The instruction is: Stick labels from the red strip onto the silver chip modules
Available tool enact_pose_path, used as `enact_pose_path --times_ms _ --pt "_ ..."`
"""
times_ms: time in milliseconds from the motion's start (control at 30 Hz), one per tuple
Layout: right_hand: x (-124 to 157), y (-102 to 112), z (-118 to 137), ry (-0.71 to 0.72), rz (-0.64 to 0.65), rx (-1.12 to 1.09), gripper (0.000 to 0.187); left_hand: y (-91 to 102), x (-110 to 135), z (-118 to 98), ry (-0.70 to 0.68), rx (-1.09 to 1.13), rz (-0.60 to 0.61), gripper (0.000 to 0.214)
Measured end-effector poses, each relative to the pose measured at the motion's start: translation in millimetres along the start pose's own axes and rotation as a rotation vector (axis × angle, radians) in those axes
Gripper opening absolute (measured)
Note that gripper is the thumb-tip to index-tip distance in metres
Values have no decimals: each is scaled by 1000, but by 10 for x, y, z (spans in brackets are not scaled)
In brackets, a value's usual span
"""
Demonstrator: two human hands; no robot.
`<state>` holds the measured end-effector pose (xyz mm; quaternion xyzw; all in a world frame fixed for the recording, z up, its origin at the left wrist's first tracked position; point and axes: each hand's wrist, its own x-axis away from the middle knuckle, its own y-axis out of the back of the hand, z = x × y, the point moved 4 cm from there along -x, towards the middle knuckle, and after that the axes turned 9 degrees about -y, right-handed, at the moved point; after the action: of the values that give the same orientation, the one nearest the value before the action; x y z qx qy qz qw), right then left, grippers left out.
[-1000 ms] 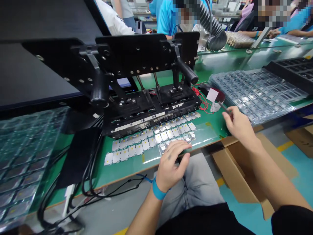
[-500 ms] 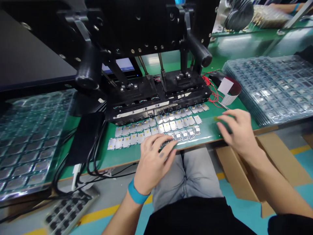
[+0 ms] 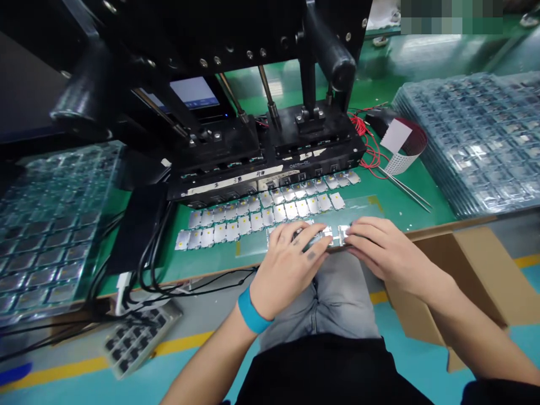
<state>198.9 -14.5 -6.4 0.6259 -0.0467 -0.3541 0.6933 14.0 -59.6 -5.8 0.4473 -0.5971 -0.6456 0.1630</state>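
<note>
A person's left hand [image 3: 287, 267] and right hand [image 3: 392, 256] converge on metal-shielded circuit modules [image 3: 333, 235] at lower centre of the frame, on a clear sheet [image 3: 358, 207] laid over a green workbench [image 3: 405, 216]. The step in hand appears to be handling the pieces at the right end of the front row, just below a black press fixture [image 3: 265, 163]; the next move seems to call for a steady, level touch that keeps neighbouring modules in line. The fingers of both hands curve down and narrow toward each other, their tips nearly meeting on the modules, though the hands hide whether they actually grip anything. The modules lie in rows whose long axis runs left to right across the frame, parallel to the bench's front edge; the pieces under the fingers are too covered to show which way they point. Steel tweezers [image 3: 403, 188] lie at right, slanting toward the lower right, near red wires [image 3: 363, 140]. Stacks of clear trays [image 3: 472, 146] rise at upper right, and a blue wristband [image 3: 252, 310] circles the left wrist.
</note>
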Motion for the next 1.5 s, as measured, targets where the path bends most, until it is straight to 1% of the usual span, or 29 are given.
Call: enact_pose_path --times_ms 100,167,233,367,467,533,600,700,933,1200,1267,1367,1433,1500 --pt "-32 60 1 -7 -81 -37 20 8 -25 7 3 37 -71 18" --pt "-110 89 -24 -56 -145 -75 18 14 -79 46 46 55 -146 16" --pt "-210 77 -62 -123 -171 -95 15 6 -152 99 103 45 -185 15" --pt "-350 -58 -128 -224 -113 -99 16 -15 -268 172 168 -43 -144 14" --pt "-327 -136 -166 -258 -114 -98 18 -5 -246 182 219 -71 -115 18" --pt "-278 -160 -167 -224 -106 -116 19 -12 -193 156 217 -47 -83 18" --pt "-232 -173 -157 -174 -82 -137 17 -32 -143 110 172 -27 -55 16" --pt "-203 -181 -145 -148 -62 -138 14 -56 -103 67 127 -37 -65 14" --pt "-253 -189 -96 -237 -66 -85 16 -83 -143 87 140 -53 -99 12" --pt "-245 -230 -94 -259 -72 -73 16 -99 -158 75 158 -51 -98 14" --pt "-234 -227 -104 -264 -67 -76 15 -59 -166 69 158 -52 -108 14" --pt "-252 -175 -81 -241 -86 -80 14 76 -137 82 136 -47 -143 15" --pt "-301 -117 -23 -181 -131 -78 13 175 -60 124 129 -54 -165 16" --pt "-371 -84 60 -96 -157 -66 13 228 57 193 152 -73 -151 17"
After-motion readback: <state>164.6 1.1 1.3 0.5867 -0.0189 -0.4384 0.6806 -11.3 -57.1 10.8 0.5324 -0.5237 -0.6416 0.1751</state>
